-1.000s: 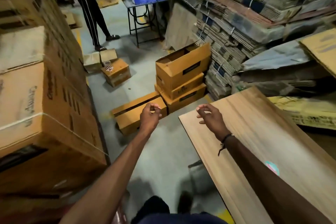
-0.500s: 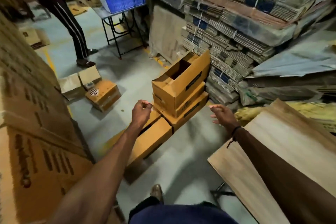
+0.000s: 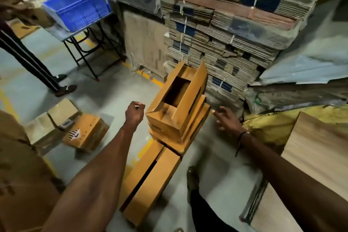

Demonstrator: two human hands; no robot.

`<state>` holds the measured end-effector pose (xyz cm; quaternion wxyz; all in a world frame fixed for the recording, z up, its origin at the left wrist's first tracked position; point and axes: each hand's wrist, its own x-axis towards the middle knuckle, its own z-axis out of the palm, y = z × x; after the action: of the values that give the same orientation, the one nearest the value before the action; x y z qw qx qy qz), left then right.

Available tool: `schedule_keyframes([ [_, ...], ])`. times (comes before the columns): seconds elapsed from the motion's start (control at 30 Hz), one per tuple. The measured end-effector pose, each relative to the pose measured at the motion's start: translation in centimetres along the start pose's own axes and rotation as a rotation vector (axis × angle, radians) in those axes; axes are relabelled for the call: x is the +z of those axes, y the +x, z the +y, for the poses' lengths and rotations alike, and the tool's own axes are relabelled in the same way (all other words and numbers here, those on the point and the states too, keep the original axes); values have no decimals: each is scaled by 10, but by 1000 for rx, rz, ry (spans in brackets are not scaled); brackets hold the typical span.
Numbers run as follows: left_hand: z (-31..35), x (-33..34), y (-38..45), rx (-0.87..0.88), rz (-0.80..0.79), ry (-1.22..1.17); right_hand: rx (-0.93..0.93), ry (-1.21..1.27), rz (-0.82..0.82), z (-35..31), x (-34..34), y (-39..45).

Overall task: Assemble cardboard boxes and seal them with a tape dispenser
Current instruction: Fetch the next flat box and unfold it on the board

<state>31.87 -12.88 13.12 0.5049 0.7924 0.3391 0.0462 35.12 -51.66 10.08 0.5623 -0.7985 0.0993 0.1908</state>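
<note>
Head view showed both bare arms stretched forward over a grey floor toward a short stack of orange-brown cardboard boxes. The open box (image 3: 177,103) sat on top of that stack, its flaps standing up and its dark interior exposed. Its long axis ran away from the person and slightly to the right, toward the bundled flat cardboard (image 3: 222,30) piled behind it. The left hand (image 3: 134,112) hung just beside the box's near-left corner with its fingers curled loosely inward, gripping nothing and not plainly touching the cardboard. The right hand (image 3: 227,121) was beside the box's right flank, a little apart from it, fingers spread and relaxed, also holding nothing. The box therefore lay between the 2 hands, with the left hand the nearer. By that layout, the next move probably called for both hands to close in on the box's long sides. A closed box (image 3: 150,179) lay on the floor in front of the stack, pointing the same way. No tape dispenser could be made out. Off to the left were a blue crate (image 3: 81,8) on a stand and another person's legs (image 3: 32,62).
</note>
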Motion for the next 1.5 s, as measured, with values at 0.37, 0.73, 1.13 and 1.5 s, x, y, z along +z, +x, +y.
schedule_keyframes([
  [0.37, -19, 98, 216, 81, -174, 108, 171, 102, 28, -7, 68, 210],
  [0.73, -94, 197, 366, -79, -487, 298, 136, 107, 46, 96, 176, 357],
  [1.13, -119, 223, 373, 47, -717, 262, 0, 65, 169, 102, 223, 365],
  [1.5, -55, 170, 316, 62, -570, 348, 11, 93, 226, 30, 189, 287],
])
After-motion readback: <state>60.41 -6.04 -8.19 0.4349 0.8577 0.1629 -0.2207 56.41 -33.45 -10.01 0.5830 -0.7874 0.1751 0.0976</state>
